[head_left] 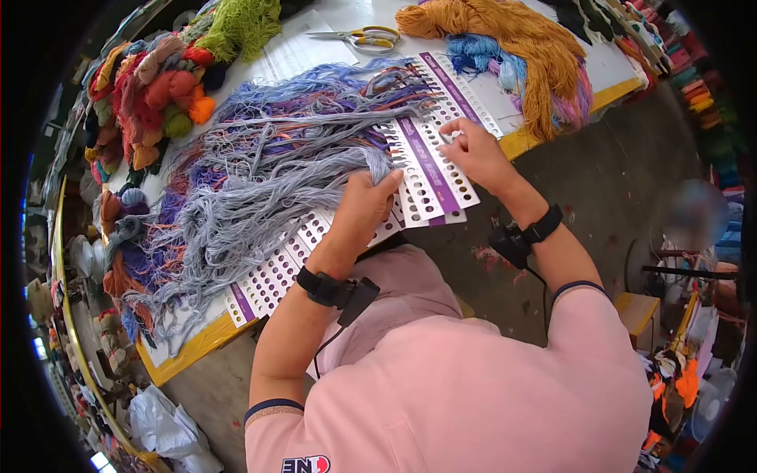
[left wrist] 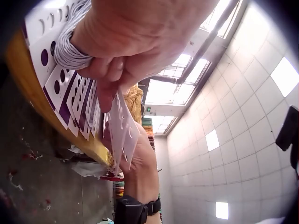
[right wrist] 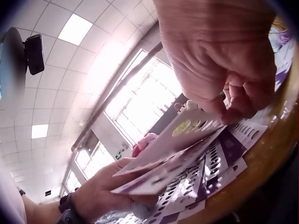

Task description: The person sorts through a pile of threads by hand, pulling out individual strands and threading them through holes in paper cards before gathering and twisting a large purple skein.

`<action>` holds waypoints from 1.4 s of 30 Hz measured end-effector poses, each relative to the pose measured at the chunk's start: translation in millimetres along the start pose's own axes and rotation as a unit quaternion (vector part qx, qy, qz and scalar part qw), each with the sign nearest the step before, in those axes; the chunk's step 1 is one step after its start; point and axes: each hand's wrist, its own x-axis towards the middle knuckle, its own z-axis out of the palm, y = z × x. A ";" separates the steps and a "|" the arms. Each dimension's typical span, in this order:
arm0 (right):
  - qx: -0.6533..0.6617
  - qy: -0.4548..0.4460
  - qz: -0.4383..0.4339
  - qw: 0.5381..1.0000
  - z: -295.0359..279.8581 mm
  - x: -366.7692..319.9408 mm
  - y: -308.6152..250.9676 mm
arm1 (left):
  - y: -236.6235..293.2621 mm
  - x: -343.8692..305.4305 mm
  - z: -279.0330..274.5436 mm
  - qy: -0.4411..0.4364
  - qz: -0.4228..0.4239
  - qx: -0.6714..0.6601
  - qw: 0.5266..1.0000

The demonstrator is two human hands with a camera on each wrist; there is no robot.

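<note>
My left hand point(head_left: 364, 206) grips a loop of grey-blue yarn point(head_left: 378, 164) beside the hole row of a white thread card point(head_left: 430, 175) with a purple stripe. In the left wrist view the loop of yarn point(left wrist: 70, 51) bends round close by the thumb side of the hand point(left wrist: 135, 42). Across the card, my right hand point(head_left: 477, 158) has its fingers curled, index and thumb tips at the card's right edge. From the right wrist, those fingertips point(right wrist: 229, 116) meet the end of the raised card point(right wrist: 173, 144). Long grey-blue strands point(head_left: 260, 201) trail left over the pile.
More hole-punched cards point(head_left: 272, 280) lie beneath along the table's yellow edge point(head_left: 189, 351). Yellow-handled scissors point(head_left: 367, 37) rest on paper at the back. Mustard yarn point(head_left: 505, 47) is heaped back right; red and green skeins point(head_left: 162, 87) lie back left.
</note>
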 end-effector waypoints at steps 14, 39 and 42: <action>0.332 0.013 0.118 0.936 1.3 4.1 0.4 | -17.5 3.9 4.5 0.072 0.045 0.001 0.996; 0.411 0.006 0.146 0.900 -8.3 8.4 8.9 | 0.0 17.8 -2.4 0.127 0.181 0.003 0.975; 0.387 0.020 0.137 0.912 -4.4 3.5 6.0 | -1.5 20.0 -1.9 0.135 0.171 0.034 0.975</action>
